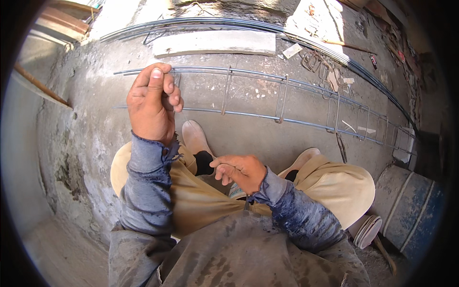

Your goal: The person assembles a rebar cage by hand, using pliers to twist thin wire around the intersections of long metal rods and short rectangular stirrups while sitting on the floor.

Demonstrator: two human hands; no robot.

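A long rebar cage [282, 100] lies across the concrete floor in front of my feet, its steel bars joined by rectangular stirrups [226, 91]. My left hand [152, 103] is raised over the cage's left end, thumb pressed to the forefinger in a pinch. Anything between those fingertips is too small to make out. Nearer to my body, above my lap, my right hand [243, 172] has its fingers curled in and the thumb close to them. What it holds, if anything, is hidden. A dark, thin two-legged tool [341, 147] rests beside the cage.
Beyond the cage lie a pale wooden plank [215, 44] and a bundle of long steel bars [201, 21]. Loose stirrups [313, 62] are heaped at the far right. A blue-grey drum [406, 208] lies at my right. A wooden handle [42, 85] juts in at left.
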